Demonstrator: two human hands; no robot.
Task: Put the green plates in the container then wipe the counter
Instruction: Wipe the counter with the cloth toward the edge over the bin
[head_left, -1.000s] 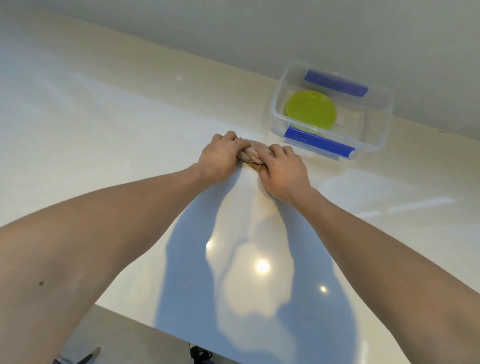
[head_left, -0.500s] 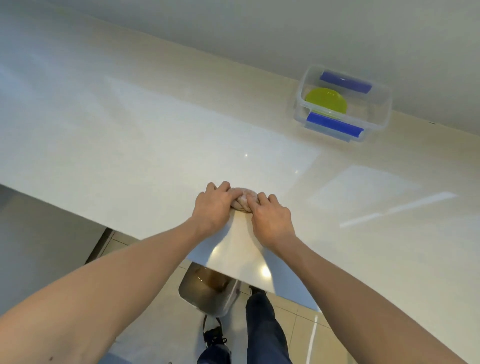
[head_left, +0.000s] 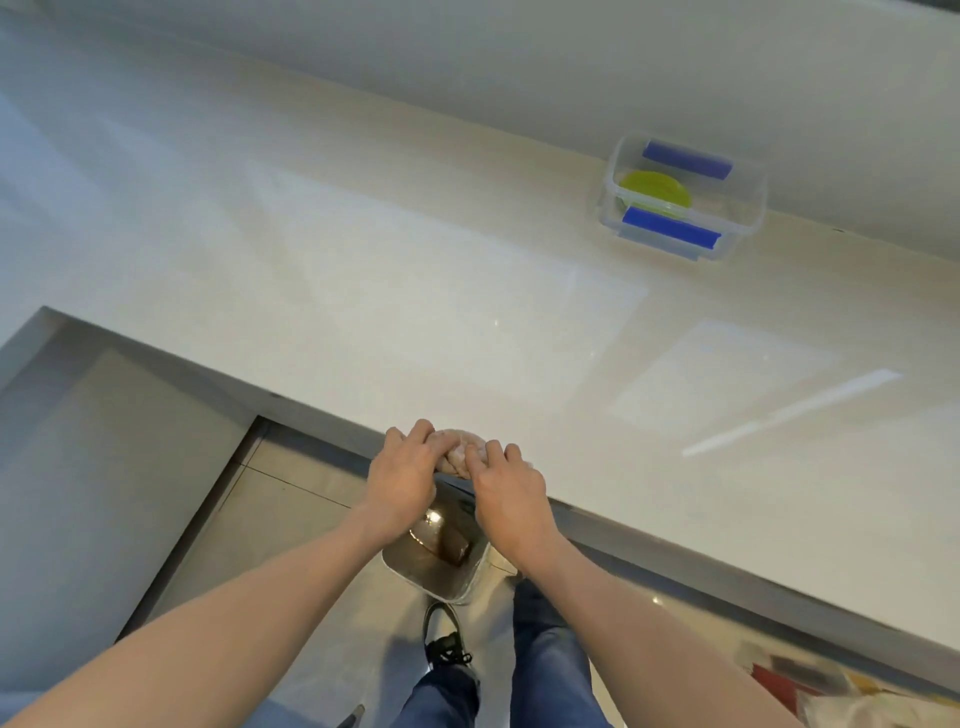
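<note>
A green plate (head_left: 655, 190) lies inside the clear plastic container (head_left: 748, 208) with blue clips, far right on the pale counter (head_left: 363, 291), against the wall. A small crumpled pinkish cloth (head_left: 462, 451) rests at the counter's front edge. My left hand (head_left: 404, 475) and my right hand (head_left: 506, 486) both press on the cloth from either side, fingers curled over it. Most of the cloth is hidden under my fingers.
Below the counter edge a shiny metal bin (head_left: 441, 556) stands on the tiled floor, beside my legs and a black shoe (head_left: 441, 642). A grey cabinet front (head_left: 88, 493) lies to the left. A coloured rug (head_left: 810, 686) shows at the bottom right.
Both hands have dragged the cloth toward me, from close to the container back to the counter's front edge. The view has pulled back, so the floor and bin now show.
</note>
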